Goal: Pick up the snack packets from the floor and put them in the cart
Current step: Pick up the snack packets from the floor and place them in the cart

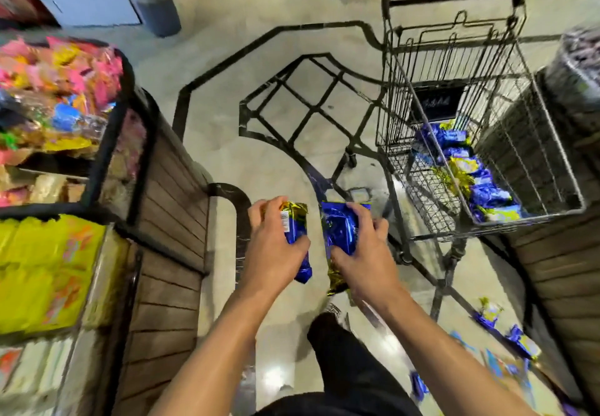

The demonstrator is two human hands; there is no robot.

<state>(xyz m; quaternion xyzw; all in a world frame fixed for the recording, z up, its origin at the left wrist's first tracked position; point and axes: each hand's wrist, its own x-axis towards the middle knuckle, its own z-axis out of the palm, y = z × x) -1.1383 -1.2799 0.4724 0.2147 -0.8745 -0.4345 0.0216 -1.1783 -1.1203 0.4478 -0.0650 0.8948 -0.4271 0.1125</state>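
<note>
Fingers of the left hand [276, 250] curl round a glossy blue-and-gold foil packet [294, 237] at lower centre, its long axis running up-frame, a white barcode patch showing, print unreadable. The right hand [363, 253] grips a second crinkled foil packet [341, 230], likewise lengthwise. The black wire cart [402, 97], upper right, holds similar packets [477, 182]; loose packets [506, 334] lie on the polished floor at lower right.

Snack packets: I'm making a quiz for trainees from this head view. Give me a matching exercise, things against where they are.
Things:
1. packet in the left hand
2. packet in the right hand
3. packets in the cart
4. loose packets

Places:
A. on the floor, lower right
B. inside the wire basket
C. held, barcode showing
D. held nearer the cart

Pairs: 1-C, 2-D, 3-B, 4-A
</note>
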